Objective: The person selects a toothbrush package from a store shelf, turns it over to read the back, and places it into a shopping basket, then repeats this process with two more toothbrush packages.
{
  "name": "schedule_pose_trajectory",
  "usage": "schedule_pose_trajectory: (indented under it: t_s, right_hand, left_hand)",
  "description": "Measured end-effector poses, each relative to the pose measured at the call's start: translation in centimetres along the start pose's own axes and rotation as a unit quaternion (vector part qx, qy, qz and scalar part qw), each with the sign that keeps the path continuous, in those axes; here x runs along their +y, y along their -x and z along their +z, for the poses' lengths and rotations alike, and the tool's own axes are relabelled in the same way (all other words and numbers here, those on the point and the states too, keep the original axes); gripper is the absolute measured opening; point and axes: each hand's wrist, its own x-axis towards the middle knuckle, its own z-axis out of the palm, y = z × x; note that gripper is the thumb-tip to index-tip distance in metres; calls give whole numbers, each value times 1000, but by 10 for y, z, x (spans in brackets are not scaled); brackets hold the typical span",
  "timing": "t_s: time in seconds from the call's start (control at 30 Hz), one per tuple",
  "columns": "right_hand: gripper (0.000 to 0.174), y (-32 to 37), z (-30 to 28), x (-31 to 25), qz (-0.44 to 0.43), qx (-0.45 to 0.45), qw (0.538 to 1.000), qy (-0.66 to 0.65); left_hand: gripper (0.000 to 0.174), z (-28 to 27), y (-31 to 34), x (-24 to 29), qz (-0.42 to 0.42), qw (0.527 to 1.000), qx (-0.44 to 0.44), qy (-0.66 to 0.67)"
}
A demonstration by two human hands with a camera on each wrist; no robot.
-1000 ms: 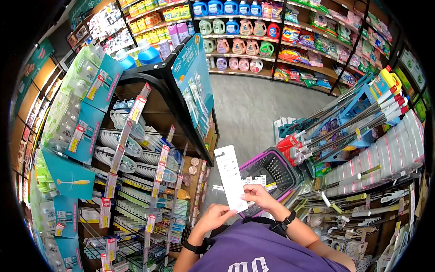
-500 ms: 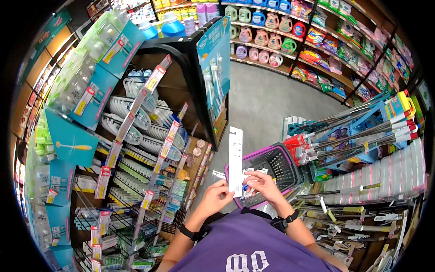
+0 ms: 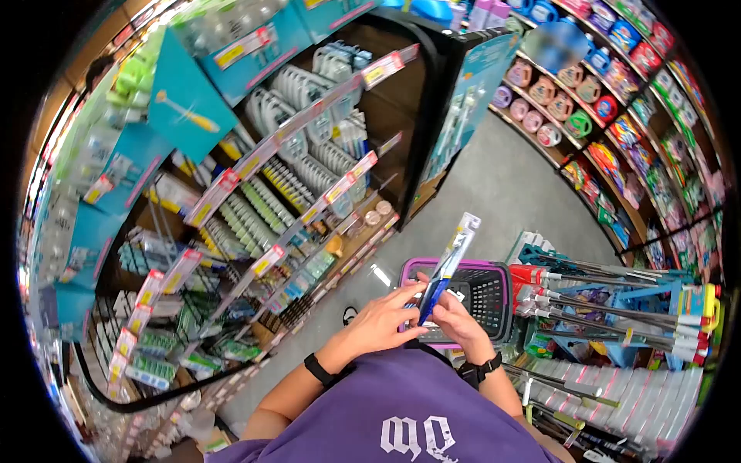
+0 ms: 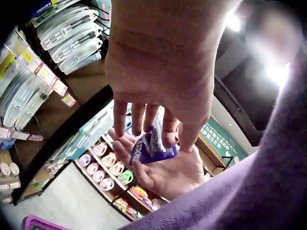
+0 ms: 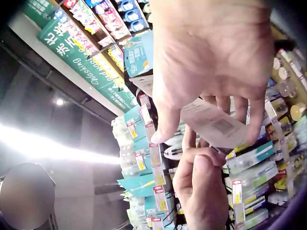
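Note:
A long narrow blister pack, clear toward its upper end and blue at the bottom, stands tilted between the two hands above the basket. My left hand pinches its lower end between thumb and forefinger, the other fingers reaching across it. Beneath and to the right, my right hand supports the pack on fairly straight fingers, its thumb apart from them in the right wrist view. The left wrist view shows white lettering on the pack's blue part. Its pale printed back faces the right wrist camera.
A purple-rimmed shopping basket stands just beyond the hands. Racks of hanging brushes line the left side. Mops with long handles jut in from the right. Detergent shelves stand across the grey floor.
The pack has been turned from its white back to its blue-and-clear front. The right hand has come under it. The head view has swung left toward the brush rack.

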Motion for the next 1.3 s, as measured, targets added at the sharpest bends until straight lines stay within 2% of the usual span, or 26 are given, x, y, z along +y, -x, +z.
schedule_pose_trajectory:
  t_s: [0.03, 0.07, 0.13, 0.17, 0.27, 0.37, 0.4, 0.43, 0.47, 0.53, 0.63, 0.7, 0.77, 0.8, 0.9, 0.97, 1.03, 1.1, 1.17, 1.23, 1.3]
  right_hand:
    - [91, -5, 7, -4, -19, -19, 1000, 3]
    - [98, -9, 13, -8, -5, -18, 999, 27]
    - [83, -16, 18, -7, 27, 0, 1000, 11]
    - [77, -18, 20, -7, 48, 25, 999, 3]
    - [59, -16, -2, 5, 59, 14, 996, 62]
    - [55, 2, -10, 0, 42, 38, 987, 151]
    - [56, 9, -17, -1, 62, 32, 990, 126]
    - [55, 12, -34, 7, 42, 12, 991, 130]
    - [54, 18, -48, 12, 44, 15, 989, 138]
    - [48, 28, -68, 10, 69, 29, 985, 156]
    - [37, 30, -133, 50, 97, 66, 981, 156]
    - [42, 35, -165, 72, 96, 79, 980, 158]
    - [44, 40, -203, 104, 125, 109, 978, 123]
    - [46, 44, -208, 107, 153, 122, 978, 67]
    - [40, 43, -260, 156, 249, 197, 948, 17]
    - [38, 39, -319, 218, 252, 210, 944, 45]
    - [37, 47, -319, 219, 285, 256, 918, 106]
    - [35, 46, -325, 229, 268, 258, 909, 187]
    - [32, 46, -341, 247, 245, 271, 904, 221]
    - [31, 46, -350, 260, 186, 268, 924, 202]
    - [34, 50, -355, 266, 185, 282, 930, 148]
  left_hand:
    - [26, 0, 5, 1, 25, 999, 12, -17]
    - [26, 1, 10, 2, 23, 999, 22, -23]
    - [26, 7, 20, 7, 21, 998, 36, -35]
    - [25, 12, 24, 8, 4, 999, 48, -23]
    - [22, 29, 35, 13, -49, 995, 82, 16]
    - [18, 53, 34, 23, -102, 987, 118, 49]
    - [17, 61, 33, 24, -113, 984, 127, 54]
    - [16, 68, 30, 28, -123, 982, 133, 60]
    - [15, 73, 28, 41, -176, 973, 128, 71]
    - [16, 94, 30, 46, -203, 966, 122, 107]
    - [14, 115, 33, 57, -223, 961, 115, 114]
    - [14, 122, 36, 66, -241, 960, 84, 116]
    - [16, 130, 40, 65, -221, 969, 70, 83]
    - [17, 131, 41, 66, -221, 971, 63, 69]
    - [19, 133, 43, 73, -235, 968, 72, 44]
    - [19, 137, 46, 75, -264, 960, 74, 58]
    - [18, 135, 48, 77, -254, 964, 75, 33]
    - [18, 128, 48, 84, -252, 965, 71, 6]
    - [18, 119, 46, 94, -294, 954, 62, 3]
    - [18, 114, 44, 101, -311, 949, 51, 4]
    - [18, 107, 42, 100, -298, 954, 42, 4]
